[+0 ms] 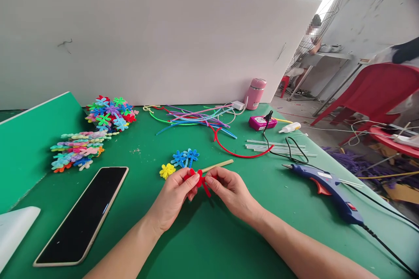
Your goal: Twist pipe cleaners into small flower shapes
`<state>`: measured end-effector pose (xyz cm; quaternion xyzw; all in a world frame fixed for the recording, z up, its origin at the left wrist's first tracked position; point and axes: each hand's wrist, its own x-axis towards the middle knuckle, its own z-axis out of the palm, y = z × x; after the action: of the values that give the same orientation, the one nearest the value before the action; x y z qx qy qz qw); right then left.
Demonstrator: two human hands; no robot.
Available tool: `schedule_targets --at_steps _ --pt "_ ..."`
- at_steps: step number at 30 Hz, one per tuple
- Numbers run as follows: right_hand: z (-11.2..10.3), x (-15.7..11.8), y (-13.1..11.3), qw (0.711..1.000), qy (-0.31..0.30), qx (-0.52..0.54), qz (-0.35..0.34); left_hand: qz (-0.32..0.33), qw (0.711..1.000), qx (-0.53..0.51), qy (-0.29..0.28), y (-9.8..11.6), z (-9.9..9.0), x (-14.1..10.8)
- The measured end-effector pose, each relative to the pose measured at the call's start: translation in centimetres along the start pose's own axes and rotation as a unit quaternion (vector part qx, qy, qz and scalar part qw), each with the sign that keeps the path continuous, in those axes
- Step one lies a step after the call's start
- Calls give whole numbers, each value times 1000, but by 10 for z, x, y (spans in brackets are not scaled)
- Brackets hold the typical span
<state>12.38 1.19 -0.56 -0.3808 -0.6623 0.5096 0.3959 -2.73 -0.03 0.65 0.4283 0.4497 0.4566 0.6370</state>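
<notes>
Between the fingertips of my left hand point(178, 194) is a red pipe cleaner point(207, 189), bent into small petal-like loops with a short end hanging down. My right hand point(231, 189) pinches the same piece from the other side, close to that end. Both hands are closed and hover over the near middle of the green table. Just beyond them lie a yellow pipe-cleaner flower point(167, 171), blue pipe-cleaner flowers point(185, 158) and a thin tan stick point(218, 165), partly hidden by my fingers.
Finished colourful flowers point(113, 113) are heaped at back left, near a phone point(83, 213). Loose pipe cleaners point(199, 117) lie at the back beside a pink bottle point(255, 93). Clear glue sticks point(278, 147) and a corded blue glue gun point(327, 189) are on the right. A person sits far off.
</notes>
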Motion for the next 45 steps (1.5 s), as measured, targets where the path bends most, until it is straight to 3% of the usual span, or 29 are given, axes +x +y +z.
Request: schedule_targets --at_steps 5,7,11,17,30,34,37,41,45 --pt "1 -1 -2 998 13 -55 -14 -23 998 -58 -7 -3 -1 1" --pt "0 -2 -1 992 41 -105 -60 -42 992 -122 9 -4 -1 2" --pt "-1 -2 2 958 57 -204 -194 -71 974 -214 22 -3 -1 4" --pt "-5 -2 3 901 83 -316 -286 -103 965 -241 2 -5 1 1" --pt "-8 -3 -5 831 65 -458 -310 -111 964 -240 -15 -8 7 -4" --pt "-5 -3 -5 851 62 -427 -299 -85 975 -202 -19 -7 8 -5" --pt "-2 -3 -6 896 64 -355 -259 -43 990 -135 -15 -7 9 -6" --pt "3 -4 -7 968 64 -201 -138 40 999 26 -3 -4 10 -8" --pt "7 -3 -8 999 38 10 11 152 965 212 2 0 9 -11"
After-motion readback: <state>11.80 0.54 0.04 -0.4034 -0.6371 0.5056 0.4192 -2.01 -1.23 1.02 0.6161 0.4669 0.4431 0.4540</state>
